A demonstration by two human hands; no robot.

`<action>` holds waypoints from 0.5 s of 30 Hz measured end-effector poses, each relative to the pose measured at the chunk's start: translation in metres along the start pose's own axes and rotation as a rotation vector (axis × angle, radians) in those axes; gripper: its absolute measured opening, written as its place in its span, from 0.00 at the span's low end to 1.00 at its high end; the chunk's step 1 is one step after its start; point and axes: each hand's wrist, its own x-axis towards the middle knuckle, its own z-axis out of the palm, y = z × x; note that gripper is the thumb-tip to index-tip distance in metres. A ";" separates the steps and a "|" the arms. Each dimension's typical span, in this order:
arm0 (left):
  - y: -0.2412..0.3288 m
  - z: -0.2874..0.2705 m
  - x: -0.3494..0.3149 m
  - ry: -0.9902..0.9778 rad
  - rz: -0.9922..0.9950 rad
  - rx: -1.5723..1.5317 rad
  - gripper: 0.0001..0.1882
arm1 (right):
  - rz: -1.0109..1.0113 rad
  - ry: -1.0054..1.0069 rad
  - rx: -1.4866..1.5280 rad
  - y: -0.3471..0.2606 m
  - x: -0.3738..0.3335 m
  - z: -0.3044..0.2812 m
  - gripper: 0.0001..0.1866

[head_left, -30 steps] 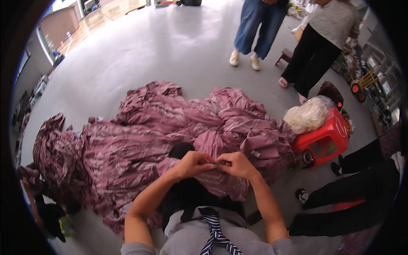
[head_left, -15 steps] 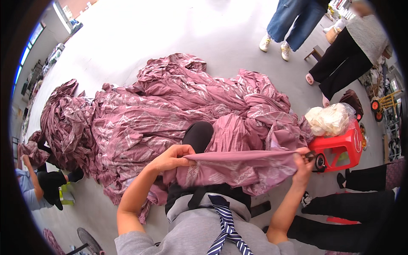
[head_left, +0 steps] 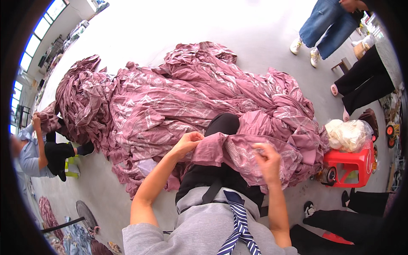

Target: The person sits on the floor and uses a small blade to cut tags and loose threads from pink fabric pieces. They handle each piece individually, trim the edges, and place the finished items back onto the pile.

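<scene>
Across my lap lies a length of mauve patterned fabric (head_left: 244,148), part of a large heap spread over the floor. My left hand (head_left: 187,143) pinches its upper edge between thumb and fingers, and a plain folded flap hangs beside that grip. Over the white-patterned part, my right hand (head_left: 268,161) is raised with its fingers loosely bent and apart; I see no cloth gripped in it. My knee in black trousers (head_left: 223,124) pokes up behind the held piece.
The fabric heap (head_left: 170,102) stretches ahead and left. At right stands a red stool (head_left: 350,168) carrying a clear bag of cream-coloured material (head_left: 348,134). A seated person (head_left: 36,148) handles cloth at far left. Other people's legs (head_left: 329,29) show at upper and lower right.
My right hand has let go of the fabric's right end and moved left toward the middle. The stretched edge has slackened into a folded flap near my left hand. The view has shifted.
</scene>
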 end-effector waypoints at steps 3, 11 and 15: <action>-0.003 0.003 0.000 0.067 -0.018 -0.025 0.06 | -0.284 -0.146 -0.068 -0.016 -0.001 0.049 0.20; -0.003 0.009 -0.007 0.203 -0.120 -0.007 0.11 | -0.468 -0.204 -0.266 0.009 0.014 0.112 0.14; 0.002 0.008 -0.025 0.285 0.225 0.162 0.19 | 0.016 -0.286 0.049 -0.008 0.022 0.100 0.08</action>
